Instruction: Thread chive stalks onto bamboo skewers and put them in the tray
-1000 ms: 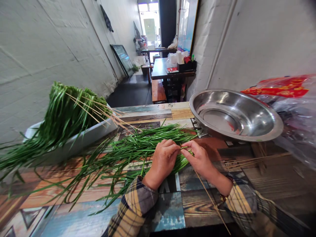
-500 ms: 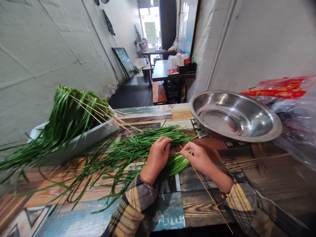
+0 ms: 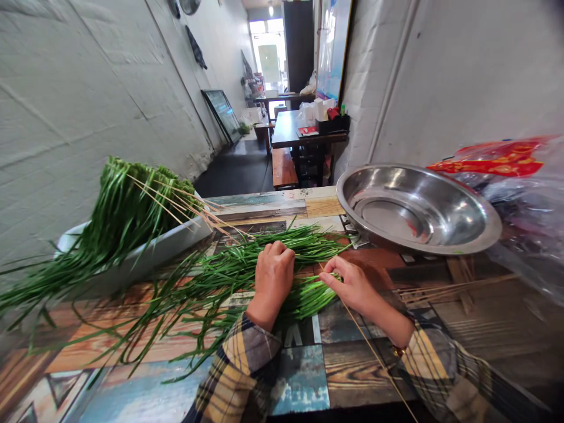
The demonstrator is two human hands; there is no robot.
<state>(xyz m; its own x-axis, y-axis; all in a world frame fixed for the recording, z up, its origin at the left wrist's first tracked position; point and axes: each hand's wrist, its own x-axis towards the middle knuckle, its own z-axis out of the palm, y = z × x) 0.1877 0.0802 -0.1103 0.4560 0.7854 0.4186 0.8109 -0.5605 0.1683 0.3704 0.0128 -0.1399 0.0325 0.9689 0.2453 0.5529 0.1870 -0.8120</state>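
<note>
Standing right by the table (image 3: 299, 382) here. Closest to the edge are the plaid sleeves (image 3: 247, 364), and a thin bamboo skewer (image 3: 379, 359) crosses the near right corner. Its long axis runs diagonally, the back end toward the person's right side and the front end aimed up and left across the tabletop. The right hand (image 3: 352, 285) has it pinched between thumb and forefinger close to that front end. Only a short bit of stick pokes out past the fingertips (image 3: 328, 276), right at the cut ends of the chives (image 3: 229, 270). The other fingers are loosely bent.

The left hand (image 3: 273, 273) sits just beside it, not touching. It's knuckles up, with the fingers curled down onto the pile. I honestly can't tell whether it's actually got any stalks pinched or is just pressing on them.

The loose chives lie flat on the table, roughly crosswise. Their trimmed ends are bunched by the hands and the floppy tips fan out to the left. A few spare sticks (image 3: 440, 288) lie on the table off to the right.

Further back on the left is a white tray (image 3: 185, 232) packed with threaded bunches (image 3: 127, 205). Their stick ends point right, over the rim, and the greens hang over the left side. Back right is a wide steel bowl (image 3: 418, 205) showing just bare shiny metal inside. A clear plastic bag (image 3: 506, 158) with red print sits just beside it. Way down the room there's a dark dining table (image 3: 291, 126) with white boxes on it.
</note>
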